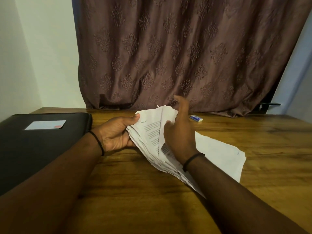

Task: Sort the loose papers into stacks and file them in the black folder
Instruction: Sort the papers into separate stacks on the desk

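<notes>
A: White papers (152, 132), creased and printed, ragged along the top, fanned out over the wooden table (135, 191).
B: Held how?
A: Left hand (116, 134) grips their left edge. Right hand (179, 137) lies over them, blurred, so its grip is unclear. Black folder (42, 144) lies closed at the left.

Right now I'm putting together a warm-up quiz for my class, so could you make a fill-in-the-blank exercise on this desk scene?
1. The black folder lies ___ on the table.
2. The left hand grips the papers and the right hand touches them; each wrist wears a ___ band.
3. The blue-and-white eraser lies to the ___ of the right hand.
Missing words: closed; black; right.
</notes>
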Tool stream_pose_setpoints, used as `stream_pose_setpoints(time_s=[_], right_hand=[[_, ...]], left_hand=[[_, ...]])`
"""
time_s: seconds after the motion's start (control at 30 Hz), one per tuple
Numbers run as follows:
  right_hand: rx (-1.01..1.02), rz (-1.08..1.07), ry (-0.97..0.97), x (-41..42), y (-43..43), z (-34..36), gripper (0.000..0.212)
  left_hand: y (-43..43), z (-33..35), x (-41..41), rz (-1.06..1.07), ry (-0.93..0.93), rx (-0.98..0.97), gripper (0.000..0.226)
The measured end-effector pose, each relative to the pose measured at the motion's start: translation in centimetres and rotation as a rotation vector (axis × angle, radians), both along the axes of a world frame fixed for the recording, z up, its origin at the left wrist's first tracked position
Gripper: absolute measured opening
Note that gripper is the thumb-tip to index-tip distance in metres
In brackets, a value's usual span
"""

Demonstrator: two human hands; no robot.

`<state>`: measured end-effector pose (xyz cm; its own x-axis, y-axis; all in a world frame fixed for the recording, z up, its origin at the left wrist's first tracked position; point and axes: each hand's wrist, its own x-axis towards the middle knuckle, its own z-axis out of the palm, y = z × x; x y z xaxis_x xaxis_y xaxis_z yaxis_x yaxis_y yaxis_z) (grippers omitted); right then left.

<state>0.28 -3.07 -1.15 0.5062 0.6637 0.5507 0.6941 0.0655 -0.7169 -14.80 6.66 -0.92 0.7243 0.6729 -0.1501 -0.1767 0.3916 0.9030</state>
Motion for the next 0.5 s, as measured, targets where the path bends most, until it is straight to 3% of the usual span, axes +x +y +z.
stream_pose_setpoints(time_s=[0.07, 0.17, 0.23, 0.33, 0.4, 0.5], right_hand=[[0.016, 0.013, -0.12, -0.03, -0.1, 0.0, 0.043], [-0.053, 0.105, -0.147, -0.35, -0.5, 0.1, 0.025], [-0.118, 0.145, -0.194, -0.68, -0.8, 0.19, 0.034], [-0.202, 0.152, -0.311, -0.91, -0.84, 0.25, 0.063], [-0.241, 0.149, -0.337, -0.94, -0.83, 0.26, 0.068], [-0.24, 0.173, -0.305, -0.65, -0.84, 0.18, 0.064]], left_hand=[[-0.02, 0.03, 0.01, -0.001, 0.008, 0.008, 0.047], [-0.06, 0.04, -0.08, -0.01, 0.011, 0.028, 0.046], [-0.08, 0.12, -0.2, -0.047, 0.007, 0.067, 0.04], [-0.17, 0.21, -0.38, -0.115, 0.001, 0.118, 0.039], [-0.11, 0.18, -0.5, -0.141, -0.001, 0.131, 0.058], [0.04, 0.15, -0.51, -0.142, -0.008, 0.143, 0.06]])
